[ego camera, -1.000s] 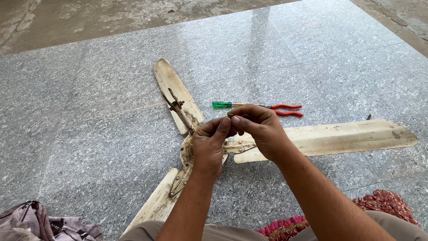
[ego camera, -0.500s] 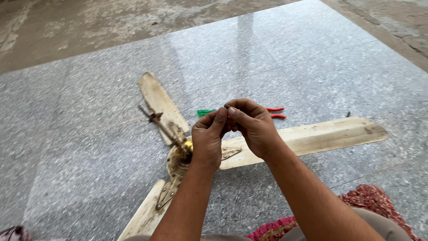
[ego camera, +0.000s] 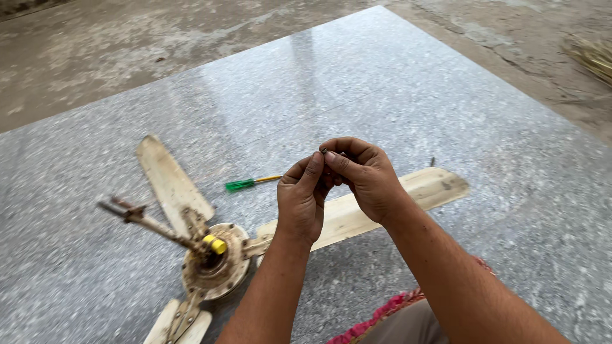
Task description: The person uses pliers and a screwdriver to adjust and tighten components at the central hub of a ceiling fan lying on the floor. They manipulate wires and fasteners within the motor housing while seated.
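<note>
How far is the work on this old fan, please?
Done: the fan lies on the stone slab with its hub open. In hand: left hand and right hand pinch a small dark part. Left: blades remain attached; the green-handled screwdriver lies unused.

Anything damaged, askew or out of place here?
Yes: the old cream ceiling fan lies dismantled on the grey granite floor, blades stained and worn, rusty rod tilted. Left hand and right hand pinch a small dark part.
</note>
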